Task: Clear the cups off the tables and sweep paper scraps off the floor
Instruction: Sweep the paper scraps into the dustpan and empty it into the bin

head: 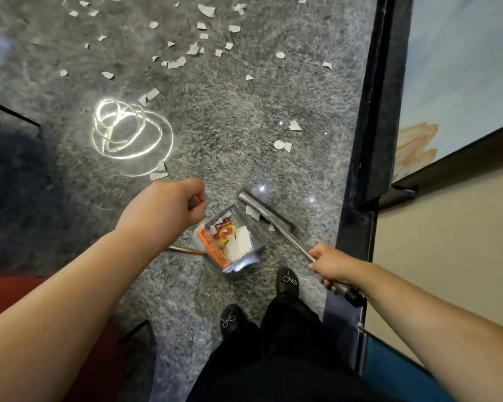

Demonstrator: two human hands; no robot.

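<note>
Dim indoor light fell from above; a looped ceiling lamp glared as a bright reflection (pixel 128 134) on the polished floor (pixel 244 117). Wide-angle distortion bent the edges, and the far floor looked smeared.

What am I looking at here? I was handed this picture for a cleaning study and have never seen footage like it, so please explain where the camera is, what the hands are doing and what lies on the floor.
There is no machine here: a person wears a wide-angle camera on the head, so the single picture looks down along both bare arms to the feet in black shoes.

The left hand is curled round a handle above the grey dustpan with an orange comb edge, which already holds white paper and a red-printed wrapper.

The right hand grips the metal handle of the grey broom, whose head rests on the speckled grey stone floor just beyond the dustpan.

Many torn white paper scraps lie scattered farther out, not yet swept. The bright looping rings look like a light reflection. No cups are visible.
</note>
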